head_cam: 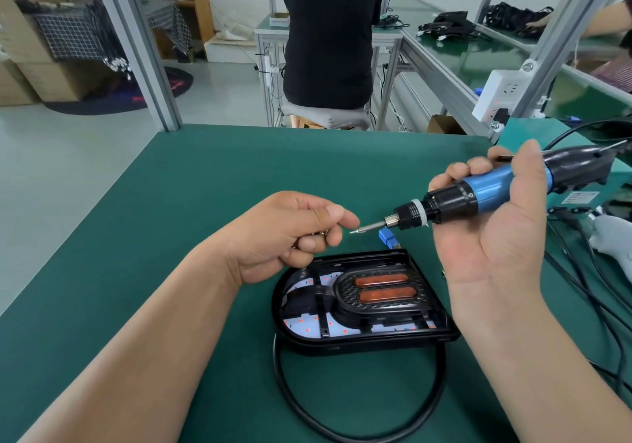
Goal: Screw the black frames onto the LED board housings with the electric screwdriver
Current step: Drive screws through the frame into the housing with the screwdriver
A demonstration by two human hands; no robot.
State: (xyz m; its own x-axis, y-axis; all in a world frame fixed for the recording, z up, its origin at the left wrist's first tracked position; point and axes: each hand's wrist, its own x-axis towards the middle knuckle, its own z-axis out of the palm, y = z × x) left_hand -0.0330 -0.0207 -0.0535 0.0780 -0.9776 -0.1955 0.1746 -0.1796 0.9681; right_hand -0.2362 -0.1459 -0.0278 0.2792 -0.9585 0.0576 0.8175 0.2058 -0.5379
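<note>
A black LED board housing [362,336] lies on the green table [171,203] in front of me, its black frame [379,292] with two orange lenses seated on the white LED board with red dots. My right hand [492,237] grips the blue and black electric screwdriver [485,189], held level above the table, bit pointing left with a small screw [354,231] on its tip. My left hand [290,234] hovers above the housing's left end, fingers curled round a few small brass screws, fingertips just left of the bit.
A black cable [342,418] loops from the housing toward me. A blue connector [386,237] lies just behind the housing. Screwdriver cords [588,292] and a white rag lie at the right. A person in black sits at the bench beyond the table's far edge.
</note>
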